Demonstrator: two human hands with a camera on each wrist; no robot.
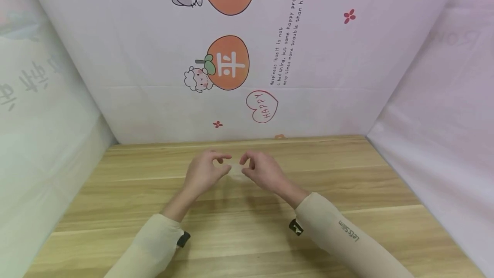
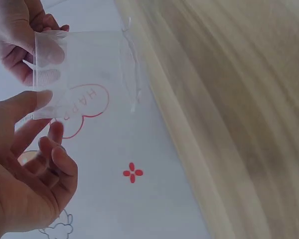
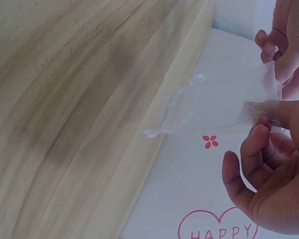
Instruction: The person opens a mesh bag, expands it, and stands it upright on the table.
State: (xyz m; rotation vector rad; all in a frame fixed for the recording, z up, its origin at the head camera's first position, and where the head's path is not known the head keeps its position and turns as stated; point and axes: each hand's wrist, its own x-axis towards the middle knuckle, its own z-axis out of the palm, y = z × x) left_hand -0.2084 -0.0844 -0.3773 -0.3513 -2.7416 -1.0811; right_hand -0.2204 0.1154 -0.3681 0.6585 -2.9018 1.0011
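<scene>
A small, see-through white mesh bag (image 2: 94,55) hangs between my two hands, a crinkled strip across its lower end. In the head view it is a faint pale patch (image 1: 236,170) between the fingertips. My left hand (image 1: 203,171) pinches one upper corner between thumb and index finger, the other fingers loosely bent. At the opposite upper corner, my right hand (image 1: 264,170) pinches the edge in the same way. In the right wrist view the thumb (image 3: 284,112) overlaps the sheer mesh (image 3: 224,99), which hangs spread out nearly flat.
Under the hands is a wood-grain table (image 1: 239,239). A white printed cloth (image 1: 308,110) with orange fruit drawings and lettering rises behind its far edge. More white cloth closes in the left side (image 1: 50,110) and the right side (image 1: 444,119). Beige sleeves cover both forearms.
</scene>
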